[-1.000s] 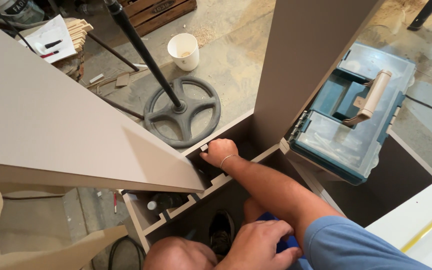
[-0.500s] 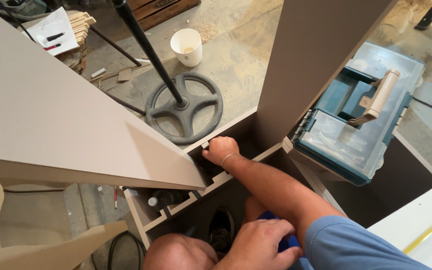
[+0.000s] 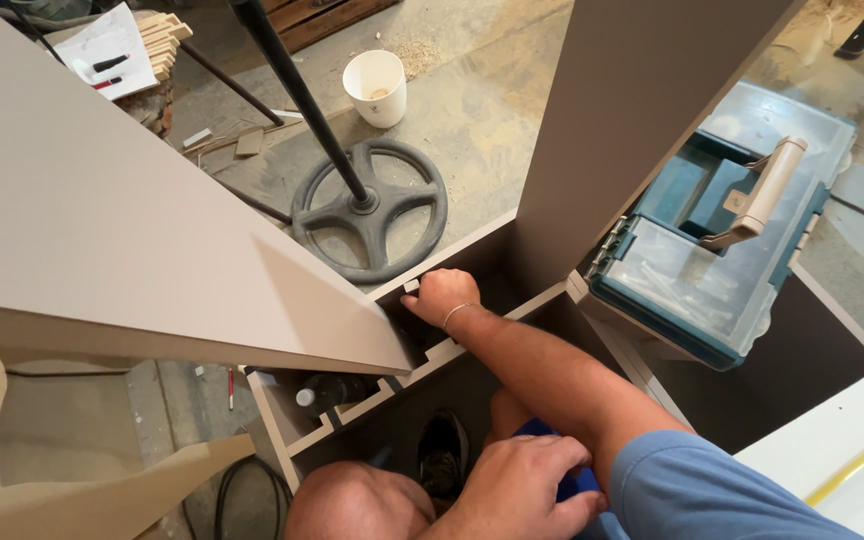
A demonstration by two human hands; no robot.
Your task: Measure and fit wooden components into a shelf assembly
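Nearest you, at six o'clock, your left hand [image 3: 517, 490] rests on your knee, fingers curled over something blue [image 3: 567, 480] whose kind you cannot tell; whether that grip truly clamps it is unclear. Beyond it, your right hand [image 3: 440, 296] reaches to the centre, its grip pinched narrow on a small pale fitting [image 3: 411, 286] at the top edge of the grey cabinet frame [image 3: 352, 410]. At three o'clock a teal toolbox [image 3: 717, 260] sits on a panel. At twelve o'clock, on the floor, lie a black round stand base [image 3: 370, 208] and, farther off, a white cup [image 3: 375, 87].
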